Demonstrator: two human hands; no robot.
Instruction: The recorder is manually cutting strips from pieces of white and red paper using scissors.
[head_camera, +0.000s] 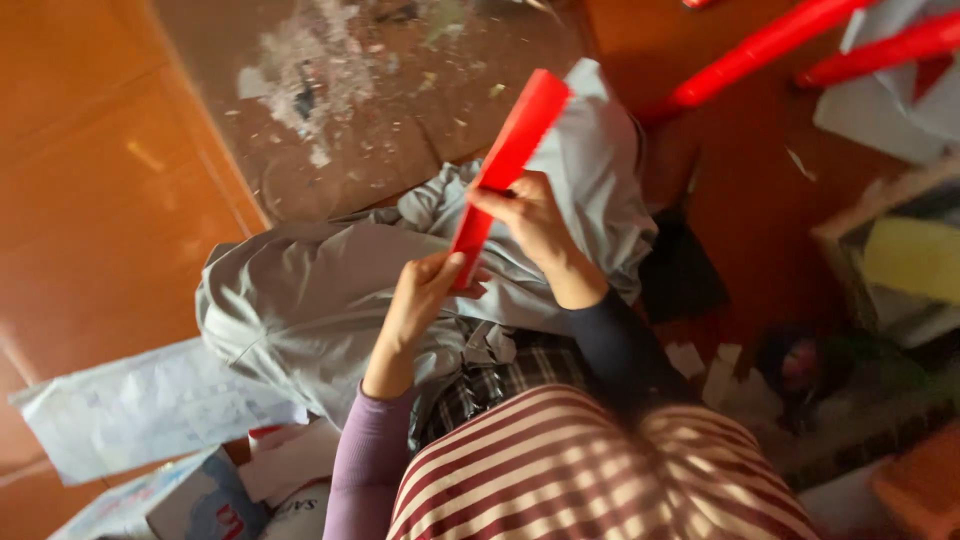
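Both hands on a red strip, above a grey-trousered lap.

Left hand (425, 290) pinching the lower end of the red strip (505, 160), right hand (530, 215) gripping its middle; strip tilted up and away over the grey trousers (300, 300), white paper sheet (140, 405) on the orange floor (90, 180) alongside.

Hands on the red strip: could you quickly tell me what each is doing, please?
Left hand: closed on the red strip's lower end.
Right hand: pinching its middle.

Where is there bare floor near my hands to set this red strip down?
Bare orange floor lies left of the grey trousers, above the white paper sheet. The dusty brown patch ahead holds only scraps. The right side is crowded: red tubes, a box, paper bits.
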